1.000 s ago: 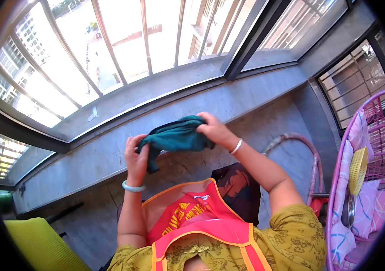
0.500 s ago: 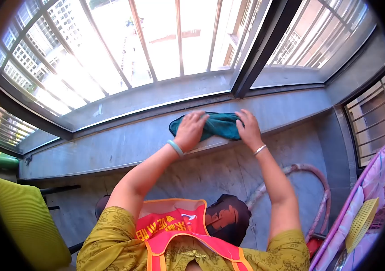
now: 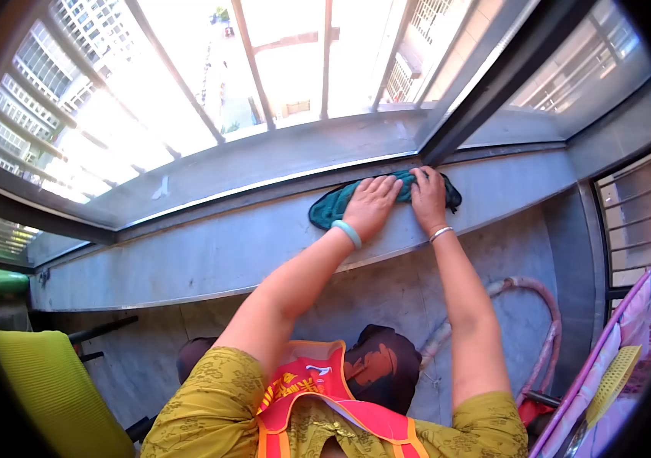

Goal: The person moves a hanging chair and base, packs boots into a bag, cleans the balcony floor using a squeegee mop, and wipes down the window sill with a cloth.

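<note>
A dark green cloth lies spread along the grey stone ledge, close below the window frame. My left hand, with a pale green bangle at the wrist, rests flat on the middle of the cloth, fingers stretched toward the window. Just right of it, my right hand, wearing a silver bangle, presses on the cloth's right part with its fingers extended. The two hands are close together. The cloth's dark edge sticks out past my right hand.
Barred windows rise behind the ledge. A lime-green chair back is at the lower left. On the right are a hose on the floor and a pink wicker seat with a yellow basket.
The cloth was held up in both hands, then came down onto the ledge. Both hands, now flat on it, have since moved right and closer to the window frame.
</note>
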Demonstrator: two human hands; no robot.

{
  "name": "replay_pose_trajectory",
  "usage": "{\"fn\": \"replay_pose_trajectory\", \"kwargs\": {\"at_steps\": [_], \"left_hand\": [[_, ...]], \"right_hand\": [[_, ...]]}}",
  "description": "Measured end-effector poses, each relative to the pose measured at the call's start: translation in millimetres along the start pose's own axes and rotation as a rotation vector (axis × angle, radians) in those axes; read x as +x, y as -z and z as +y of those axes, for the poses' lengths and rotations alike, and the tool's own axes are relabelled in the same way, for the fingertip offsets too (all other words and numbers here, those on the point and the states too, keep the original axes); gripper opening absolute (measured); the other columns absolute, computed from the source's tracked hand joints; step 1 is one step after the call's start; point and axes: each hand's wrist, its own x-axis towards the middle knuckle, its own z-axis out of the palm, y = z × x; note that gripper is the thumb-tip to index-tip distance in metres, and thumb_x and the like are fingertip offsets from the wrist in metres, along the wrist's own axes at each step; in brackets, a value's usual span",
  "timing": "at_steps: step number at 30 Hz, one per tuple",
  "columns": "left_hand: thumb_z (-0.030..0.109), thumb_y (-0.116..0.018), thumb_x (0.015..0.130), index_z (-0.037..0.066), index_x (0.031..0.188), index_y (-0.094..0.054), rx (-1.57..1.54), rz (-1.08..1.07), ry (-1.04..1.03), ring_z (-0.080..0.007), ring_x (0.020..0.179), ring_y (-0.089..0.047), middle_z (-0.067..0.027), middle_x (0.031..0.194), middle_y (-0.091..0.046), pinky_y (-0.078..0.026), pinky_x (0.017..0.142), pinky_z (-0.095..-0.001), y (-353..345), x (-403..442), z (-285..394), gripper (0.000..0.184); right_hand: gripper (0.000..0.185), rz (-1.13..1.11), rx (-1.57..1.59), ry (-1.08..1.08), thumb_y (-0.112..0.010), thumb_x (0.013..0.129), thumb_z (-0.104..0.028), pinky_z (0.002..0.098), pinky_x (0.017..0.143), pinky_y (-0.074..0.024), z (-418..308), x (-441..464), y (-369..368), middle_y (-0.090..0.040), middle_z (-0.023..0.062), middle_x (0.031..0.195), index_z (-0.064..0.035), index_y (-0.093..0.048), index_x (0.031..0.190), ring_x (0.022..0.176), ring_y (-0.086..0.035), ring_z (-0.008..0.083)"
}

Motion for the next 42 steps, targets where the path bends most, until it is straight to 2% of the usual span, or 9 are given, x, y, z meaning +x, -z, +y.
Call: {"fn": "replay_pose_trajectory", "kwargs": {"at_steps": [5,17,21,23,27,29,32,37,42], "left_hand": [[0.011,-0.042,0.08,0.005,0.122,-0.045,0.013,-0.036,0.054,-0.0227,0.118,-0.042,-0.0103,0.125,-0.046,-0.029,0.101,-0.0356,36,-40,-29,0.042],[0.005,-0.044,0.078,0.006,0.118,-0.05,0.24,-0.002,0.6,-0.0247,0.115,-0.044,-0.0093,0.123,-0.049,-0.03,0.1,-0.037,221,-297,-160,0.041],[0.003,-0.043,0.078,0.007,0.119,-0.05,0.365,0.047,0.813,-0.0252,0.116,-0.043,-0.0079,0.123,-0.048,-0.03,0.099,-0.0371,251,-363,-170,0.042],[0.003,-0.042,0.079,0.008,0.121,-0.049,0.398,0.041,0.829,-0.0249,0.116,-0.043,-0.0078,0.124,-0.048,-0.031,0.098,-0.0371,258,-384,-158,0.043],[-0.001,-0.047,0.072,0.006,0.113,-0.054,0.347,0.047,0.836,-0.0283,0.106,-0.048,-0.0108,0.113,-0.053,-0.037,0.091,-0.0373,268,-406,-119,0.042],[-0.006,-0.048,0.064,0.004,0.104,-0.058,0.101,0.039,0.748,-0.032,0.094,-0.051,-0.0143,0.102,-0.056,-0.041,0.085,-0.0384,280,-388,-98,0.043],[-0.007,-0.048,0.062,0.005,0.105,-0.058,-0.069,0.063,0.598,-0.0315,0.095,-0.052,-0.014,0.101,-0.057,-0.042,0.085,-0.0384,293,-313,-50,0.046],[-0.002,-0.054,0.066,0.007,0.11,-0.056,-0.268,0.086,0.262,-0.0291,0.098,-0.051,-0.0125,0.104,-0.055,-0.042,0.086,-0.0377,220,-178,-3,0.045],[0.005,-0.057,0.067,0.007,0.111,-0.054,-0.325,0.036,0.013,-0.0269,0.102,-0.048,-0.0111,0.107,-0.052,-0.039,0.089,-0.0364,106,-53,45,0.044]], "right_hand": [[0.031,0.007,-0.025,0.023,-0.057,0.073,-0.006,0.0423,0.092,-0.0341,-59,-5,-23,-0.048,0.0125,0.107,-0.005,-0.055,0.104,0.105,-0.043,0.0321],[0.042,-0.224,0.233,0.344,-0.062,0.074,-0.021,0.0413,0.093,-0.0303,-397,-38,-120,-0.047,0.0098,0.11,-0.009,-0.053,0.113,0.11,-0.04,0.0273],[0.046,-0.326,0.369,0.421,-0.058,0.076,-0.021,0.0418,0.098,-0.0262,-475,-54,-145,-0.043,0.0122,0.119,-0.0088,-0.05,0.12,0.117,-0.036,0.0286],[0.039,-0.253,0.355,0.504,-0.057,0.076,-0.019,0.0386,0.095,-0.0305,-492,-64,-150,-0.048,0.0124,0.116,-0.0085,-0.054,0.113,0.114,-0.04,0.0274],[0.031,-0.534,0.626,0.498,-0.054,0.077,-0.013,0.0367,0.088,-0.0385,-486,-81,-104,-0.053,0.0145,0.109,-0.0071,-0.058,0.108,0.104,-0.05,0.0288],[0.027,-0.935,0.837,0.303,-0.049,0.082,-0.008,0.0339,0.084,-0.0429,-458,-87,-77,-0.058,0.0158,0.103,-0.0042,-0.059,0.107,0.097,-0.055,0.0289],[0.024,-0.844,1.131,0.133,-0.05,0.086,-0.013,0.0314,0.083,-0.0434,-369,-71,-33,-0.061,0.0158,0.099,-0.0008,-0.057,0.106,0.093,-0.058,0.0219],[0.022,-0.609,1.003,-0.187,-0.053,0.085,-0.009,0.0266,0.081,-0.0426,-224,-36,85,-0.061,0.0091,0.097,-0.002,-0.058,0.106,0.091,-0.055,0.0149],[0.014,-0.23,0.742,-0.186,-0.051,0.087,-0.004,0.026,0.081,-0.0416,-55,-43,107,-0.06,0.0056,0.093,-0.0017,-0.059,0.098,0.088,-0.054,0.0137]]}}
